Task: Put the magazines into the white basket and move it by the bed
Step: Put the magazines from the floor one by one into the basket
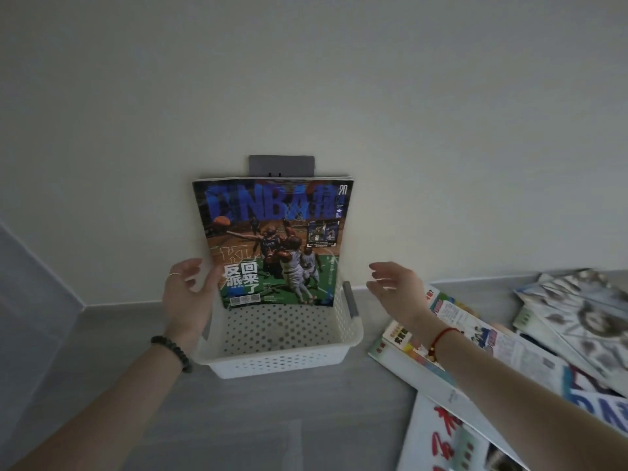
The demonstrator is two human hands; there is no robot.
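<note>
Magazines are seen in two places. One basketball magazine (273,243) is stood upright at the far end of the white basket (282,338), its lower edge down inside the basket and its back leaned toward the pale wall (306,79), where a dark grey plate (281,165) is partly hidden behind its top edge. The basket, perforated and fitted with a grey handle (350,299) on its right rim, is set on the grey floor (238,419) close to the wall.

The left hand (188,294) is held open beside the magazine's left edge, fingers spread and the thumb just touching or nearly touching the cover; nothing is gripped by it. A ring is worn on one finger and a dark bead bracelet (173,351) on the wrist. The right hand (396,287) is held open and empty, apart from the basket's right side, with a red cord (440,338) at the wrist.

To the right, the remaining magazines (509,351) are spread overlapping on the floor, blurred in part.
</note>
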